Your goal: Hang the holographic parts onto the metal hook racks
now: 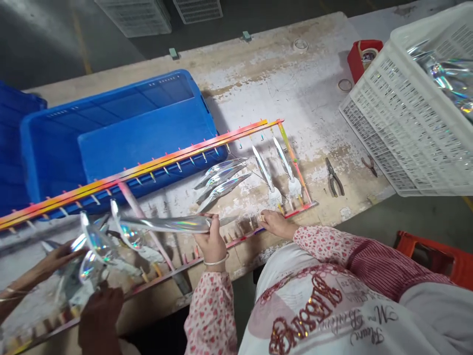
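My left hand (212,241) is closed on one end of a long, clear iridescent fish-shaped piece (173,224) that points left over a paint-stained rack (148,170) with small hooks. My right hand (275,224) rests at the rack's near rail (244,236), fingers curled on something small I cannot make out. It lies just below two hung pieces (264,170). Three more pieces (221,180) lie slanted inside the rack. At the lower left, another person's hands (99,310) hold a bunch of the same shiny pieces (92,246).
A blue crate (121,133) stands behind the rack. A white slatted basket (406,113) with shiny pieces stands at the right. Two pliers (334,177) lie beside the rack. A red tub (364,56) and tape rolls (300,45) sit at the back. An orange stool (436,254) is at the lower right.
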A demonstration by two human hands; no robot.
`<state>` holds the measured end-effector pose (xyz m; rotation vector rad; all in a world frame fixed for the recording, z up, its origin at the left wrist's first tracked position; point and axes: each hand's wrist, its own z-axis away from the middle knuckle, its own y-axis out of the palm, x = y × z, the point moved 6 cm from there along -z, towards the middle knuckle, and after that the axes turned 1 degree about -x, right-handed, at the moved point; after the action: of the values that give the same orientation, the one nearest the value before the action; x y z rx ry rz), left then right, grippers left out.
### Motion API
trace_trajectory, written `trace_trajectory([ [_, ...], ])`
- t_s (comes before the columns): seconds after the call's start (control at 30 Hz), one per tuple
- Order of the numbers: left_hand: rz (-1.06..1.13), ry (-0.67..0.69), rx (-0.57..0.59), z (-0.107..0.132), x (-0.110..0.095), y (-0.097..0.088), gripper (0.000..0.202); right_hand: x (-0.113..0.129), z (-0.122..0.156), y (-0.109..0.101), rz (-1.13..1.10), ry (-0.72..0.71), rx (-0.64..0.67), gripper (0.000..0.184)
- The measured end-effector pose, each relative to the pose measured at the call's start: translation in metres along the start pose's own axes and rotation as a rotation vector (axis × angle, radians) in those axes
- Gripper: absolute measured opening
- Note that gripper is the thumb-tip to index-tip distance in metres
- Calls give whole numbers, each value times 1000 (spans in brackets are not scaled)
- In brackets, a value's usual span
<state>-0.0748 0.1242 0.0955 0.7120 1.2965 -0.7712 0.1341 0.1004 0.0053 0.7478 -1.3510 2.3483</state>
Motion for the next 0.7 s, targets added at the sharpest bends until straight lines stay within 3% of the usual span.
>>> trace_trajectory([
  [0.13,315,-209,47,20,31,4,40,3,-5,8,71,-49,84,19],
  [0.43,367,-343,-13,49,90,16,47,3,2,14,48,-97,15,18],
  [0.7,307,-313,21,59,95,28,47,5,1,13,86,-57,17,21],
])
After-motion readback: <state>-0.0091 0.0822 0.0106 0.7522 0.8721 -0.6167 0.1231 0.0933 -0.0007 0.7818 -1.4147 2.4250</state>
